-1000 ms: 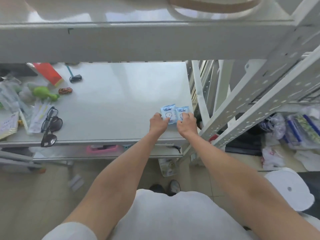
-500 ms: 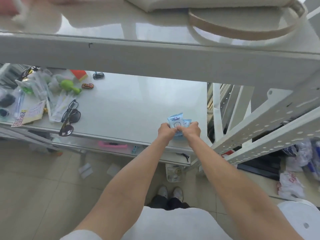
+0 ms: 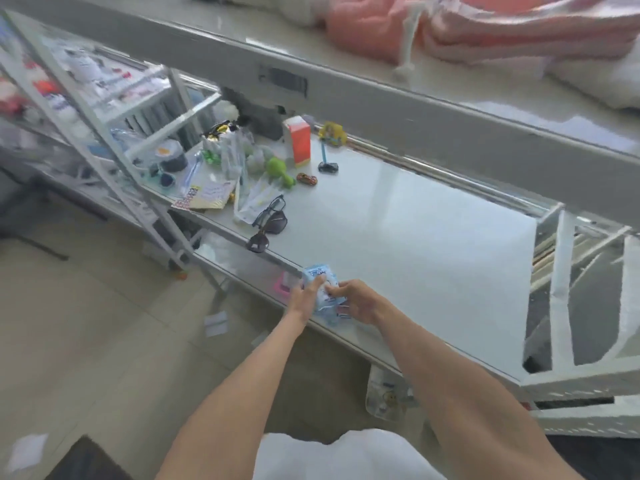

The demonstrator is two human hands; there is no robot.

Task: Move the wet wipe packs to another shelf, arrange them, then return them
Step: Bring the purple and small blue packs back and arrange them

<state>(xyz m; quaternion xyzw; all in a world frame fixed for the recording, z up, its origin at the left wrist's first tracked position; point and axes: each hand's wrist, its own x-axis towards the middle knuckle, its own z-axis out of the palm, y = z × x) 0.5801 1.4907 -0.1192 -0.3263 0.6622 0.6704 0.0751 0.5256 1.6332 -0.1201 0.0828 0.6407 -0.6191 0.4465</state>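
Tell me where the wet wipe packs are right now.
In the head view, the wet wipe packs are at the front edge of the white shelf, low and centre, held between the left hand and the right hand.

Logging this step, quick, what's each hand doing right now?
Left hand: closed on the wet wipe packs.
Right hand: closed on the same packs, at the shelf front edge.

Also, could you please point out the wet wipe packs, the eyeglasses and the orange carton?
wet wipe packs (image 3: pixel 320 274): head view, printed top face.
eyeglasses (image 3: pixel 270 210): head view, frame front.
orange carton (image 3: pixel 300 144): head view, front side.
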